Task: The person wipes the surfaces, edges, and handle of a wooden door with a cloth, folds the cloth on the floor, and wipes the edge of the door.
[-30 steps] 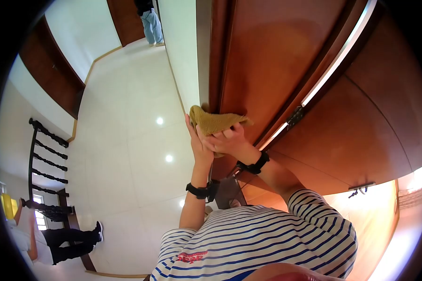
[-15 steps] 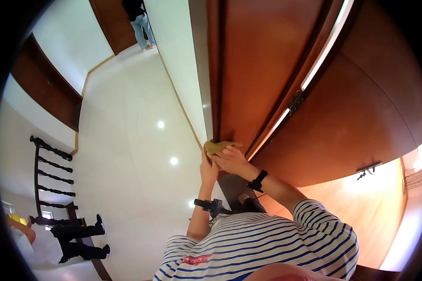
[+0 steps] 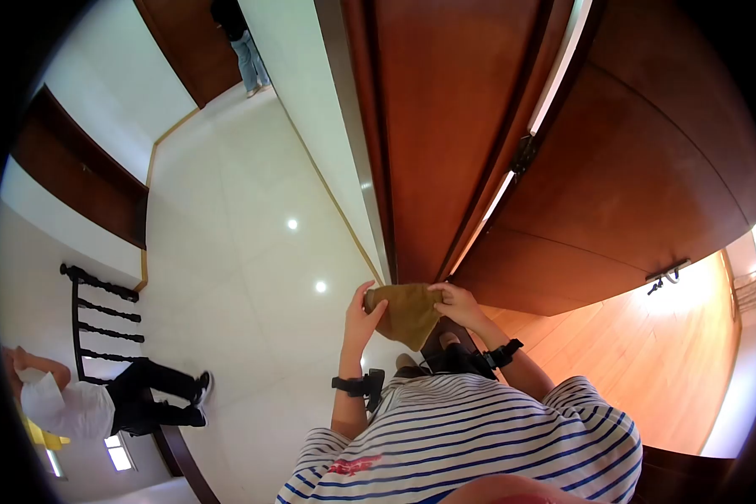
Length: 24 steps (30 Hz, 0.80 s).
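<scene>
the left hand [image 3: 359, 326] grasps the left edge of the brown cloth [image 3: 405, 315], its fingers partly open around it; the right hand [image 3: 464, 309] pinches the upper right corner. the cloth hangs between them, near the wooden frame [image 3: 445, 151]. half a second ago it was bunched; now it is spread.

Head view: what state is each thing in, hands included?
Cloth: held between both hands, spread, lower edge hanging
Left hand: closed on the cloth's left edge
Right hand: pinching the cloth's right edge
Near door: open
Left door: shut
Straps: fastened around both wrists
Tiles: shiny, reflecting lights
</scene>
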{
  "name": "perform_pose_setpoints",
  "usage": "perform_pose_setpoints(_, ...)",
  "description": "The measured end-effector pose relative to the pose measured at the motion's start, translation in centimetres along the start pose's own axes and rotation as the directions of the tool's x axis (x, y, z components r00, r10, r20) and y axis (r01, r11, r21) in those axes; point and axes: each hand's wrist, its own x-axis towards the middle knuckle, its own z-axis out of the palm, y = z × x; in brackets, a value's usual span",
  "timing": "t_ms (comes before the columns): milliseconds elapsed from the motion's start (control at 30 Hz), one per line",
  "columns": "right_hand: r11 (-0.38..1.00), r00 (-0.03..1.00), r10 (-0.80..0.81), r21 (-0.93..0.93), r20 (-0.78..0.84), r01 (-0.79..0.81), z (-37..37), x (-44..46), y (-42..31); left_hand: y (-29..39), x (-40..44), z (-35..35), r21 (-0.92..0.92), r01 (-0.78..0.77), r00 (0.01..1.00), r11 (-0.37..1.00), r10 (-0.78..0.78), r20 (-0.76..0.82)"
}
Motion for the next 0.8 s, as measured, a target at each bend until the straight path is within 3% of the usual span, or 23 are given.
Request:
perform_pose_setpoints(67, 0.973, 0.993, 0.122, -0.2, 0.005, -0.118, -0.2, -1.2, 0.7, -0.4, -1.2, -0.3, 0.037, 0.062, 0.998, 0.997, -0.063, 0.025)
perform_pose_setpoints(100, 0.973, 0.992, 0.124, -0.195, 0.002, -0.121, -0.3, -1.6, 1.1, -0.3, -1.7, -0.5, 0.076, 0.12, 0.992, 0.99, -0.123, 0.042)
perform_pose_setpoints(167, 0.935, 0.998, 0.057, -0.35, -0.015, -0.058, -0.3, -2.2, 1.9, -1.7, -2.4, -0.2, 0.05, 0.085, 0.995, 0.995, -0.087, 0.053)
perform_pose_setpoints(300, 0.94, 0.996, 0.094, -0.331, 0.009, -0.086, -0.4, -2.6, 1.4, -2.0, -3.0, -0.6, 0.07, 0.077, 0.995, 0.995, -0.081, 0.06)
perform_pose_setpoints(367, 0.998, 0.997, 0.068, -0.014, 0.024, -0.067, -0.2, -2.3, 1.9, -2.1, -3.2, -1.2, 0.098, 0.086, 0.993, 0.991, -0.093, 0.07)
perform_pose_setpoints(533, 0.992, 0.998, 0.04, 0.114, 0.047, -0.045, 0.0, -2.5, 0.9, -1.4, -3.0, -1.8, 0.132, 0.013, 0.996, 0.991, -0.025, 0.089)
perform_pose_setpoints(600, 0.982, 0.999, 0.006, 0.188, 0.044, -0.015, 0.3, -2.8, 0.9, -0.9, -3.0, -1.7, 0.225, -0.079, 0.992, 0.971, 0.054, 0.117)
perform_pose_setpoints(700, 0.995, 0.999, -0.037, 0.093, -0.006, 0.037, 0.6, -3.9, -1.0, -0.7, -2.8, -1.1, 0.269, -0.167, 0.986, 0.949, 0.153, 0.072)
perform_pose_setpoints(733, 0.974, 0.999, -0.045, -0.223, 0.007, 0.045, 0.5, -4.5, -2.9, -0.3, -2.7, -0.7, 0.27, -0.168, 0.985, 0.948, 0.154, 0.073)
perform_pose_setpoints(767, 0.854, 0.999, -0.049, -0.518, 0.02, 0.052, 0.4, -4.7, -3.9, 0.2, -2.6, -0.4, 0.313, -0.19, 0.982, 0.931, 0.176, 0.072)
perform_pose_setpoints(800, 0.854, 0.999, -0.047, -0.517, 0.018, 0.049, 0.2, -4.5, -3.4, 0.7, -2.4, -0.2, 0.355, -0.208, 0.978, 0.912, 0.194, 0.073)
